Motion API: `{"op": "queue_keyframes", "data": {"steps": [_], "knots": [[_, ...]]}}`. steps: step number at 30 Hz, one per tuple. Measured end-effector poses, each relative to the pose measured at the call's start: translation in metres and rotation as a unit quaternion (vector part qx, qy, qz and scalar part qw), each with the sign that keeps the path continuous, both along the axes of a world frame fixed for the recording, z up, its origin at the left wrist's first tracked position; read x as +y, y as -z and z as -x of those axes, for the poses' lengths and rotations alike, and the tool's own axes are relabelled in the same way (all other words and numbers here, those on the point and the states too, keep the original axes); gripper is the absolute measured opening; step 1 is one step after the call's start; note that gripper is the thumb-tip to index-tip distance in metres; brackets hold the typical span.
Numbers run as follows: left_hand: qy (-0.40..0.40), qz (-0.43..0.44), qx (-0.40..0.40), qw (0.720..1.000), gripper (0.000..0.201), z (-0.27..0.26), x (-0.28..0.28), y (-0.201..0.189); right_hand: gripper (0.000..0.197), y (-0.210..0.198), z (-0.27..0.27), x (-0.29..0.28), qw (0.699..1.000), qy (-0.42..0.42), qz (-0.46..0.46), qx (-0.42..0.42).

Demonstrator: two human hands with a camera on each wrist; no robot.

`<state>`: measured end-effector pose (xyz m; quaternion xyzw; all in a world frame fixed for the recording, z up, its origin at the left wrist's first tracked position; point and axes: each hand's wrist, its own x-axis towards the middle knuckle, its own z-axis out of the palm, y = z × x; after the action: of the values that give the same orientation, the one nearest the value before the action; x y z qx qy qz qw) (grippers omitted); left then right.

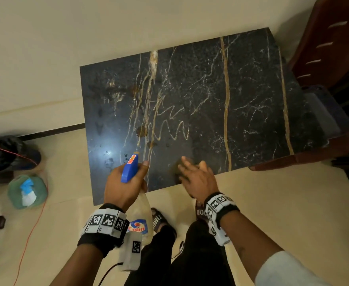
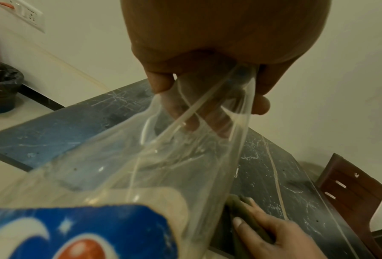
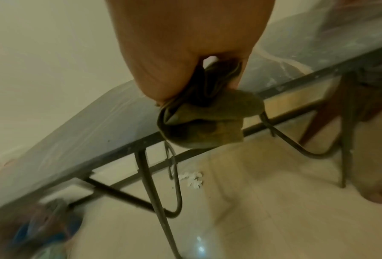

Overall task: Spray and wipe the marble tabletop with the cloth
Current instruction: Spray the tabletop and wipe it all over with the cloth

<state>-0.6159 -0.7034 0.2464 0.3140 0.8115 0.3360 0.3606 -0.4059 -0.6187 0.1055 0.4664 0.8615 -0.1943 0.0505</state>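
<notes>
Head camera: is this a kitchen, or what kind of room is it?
Probably a room in a home, not clearly a kitchen. A small marble tabletop stands against a plain wall, beside a brown plastic chair. A wall socket and a lined bin are nearby.

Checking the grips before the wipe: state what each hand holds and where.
Left hand grips the spray bottle at its neck, under the blue trigger head. Right hand holds the bunched olive cloth.

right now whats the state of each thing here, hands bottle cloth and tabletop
left hand: grips the spray bottle at its neck
spray bottle: held above the near edge, nozzle toward the tabletop
right hand: holds the cloth at the near edge
cloth: bunched, olive, partly hanging off the edge
marble tabletop: smeared with brown stains, droplets on the near left
</notes>
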Motion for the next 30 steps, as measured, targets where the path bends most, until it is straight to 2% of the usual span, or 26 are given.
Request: {"op": "queue_keyframes", "data": {"steps": [3, 4, 6, 9, 11, 12, 15, 16, 17, 19, 21, 22, 23, 26, 27, 28, 30], "knots": [[0.015, 0.004, 0.006, 1.0, 0.045, 0.009, 0.003, 0.001, 0.046, 0.003, 0.001, -0.003, 0.976, 0.215, -0.041, 0.0], [0.015, 0.006, 0.007, 1.0, 0.043, 0.011, 0.003, 0.0, 0.047, 0.002, 0.009, -0.007, 0.968, 0.246, -0.041, -0.008], [0.018, 0.007, 0.007, 1.0, 0.039, 0.012, 0.003, -0.002, 0.048, 0.0, 0.026, -0.017, 0.976, 0.214, -0.025, -0.013], [0.033, 0.011, 0.01, 0.999, 0.041, 0.012, 0.005, -0.004, 0.047, -0.005, 0.026, -0.015, 0.999, 0.044, -0.007, -0.003], [0.039, 0.011, 0.009, 0.999, 0.042, 0.013, 0.007, -0.006, 0.047, -0.006, 0.01, 0.003, 1.0, 0.0, 0.001, -0.012], [0.039, 0.008, 0.006, 0.999, 0.042, 0.015, 0.008, -0.006, 0.047, -0.005, 0.004, 0.009, 0.999, 0.033, 0.005, -0.019], [0.039, -0.003, 0.0, 0.999, 0.04, 0.02, 0.009, -0.005, 0.047, -0.006, 0.009, 0.012, 0.972, 0.231, -0.014, -0.036], [0.038, -0.004, 0.0, 0.999, 0.041, 0.022, 0.009, -0.004, 0.047, -0.008, 0.018, 0.009, 0.967, 0.252, -0.016, -0.044], [0.037, -0.005, -0.002, 0.999, 0.041, 0.023, 0.008, -0.003, 0.047, -0.009, 0.028, 0.004, 0.971, 0.235, -0.011, -0.048], [0.04, -0.013, -0.01, 0.999, 0.039, 0.024, 0.007, -0.004, 0.046, -0.012, 0.042, -0.005, 0.992, 0.124, 0.005, -0.039], [0.045, -0.018, -0.013, 0.999, 0.038, 0.026, 0.005, -0.006, 0.045, -0.014, 0.04, -0.003, 0.999, 0.029, 0.015, -0.032], [0.045, -0.018, -0.013, 0.999, 0.037, 0.029, 0.004, -0.006, 0.046, -0.013, 0.035, 0.001, 0.999, 0.031, 0.019, -0.031], [0.043, -0.02, -0.013, 0.999, 0.037, 0.033, 0.002, -0.007, 0.046, -0.012, 0.033, 0.004, 0.997, 0.07, 0.024, -0.031], [0.032, -0.025, -0.013, 0.999, 0.041, 0.048, -0.004, -0.008, 0.047, -0.012, 0.039, 0.005, 0.961, 0.272, 0.026, -0.036], [0.029, -0.029, -0.011, 0.999, 0.04, 0.052, -0.006, -0.009, 0.048, -0.013, 0.045, 0.004, 0.955, 0.293, 0.024, -0.043], [0.022, -0.033, -0.011, 0.999, 0.037, 0.058, -0.009, -0.011, 0.047, -0.014, 0.054, 0.002, 0.959, 0.278, 0.021, -0.044], [0.015, -0.037, -0.014, 0.999, 0.034, 0.067, -0.012, -0.015, 0.046, -0.014, 0.06, -0.001, 0.985, 0.171, 0.016, -0.036]]}}
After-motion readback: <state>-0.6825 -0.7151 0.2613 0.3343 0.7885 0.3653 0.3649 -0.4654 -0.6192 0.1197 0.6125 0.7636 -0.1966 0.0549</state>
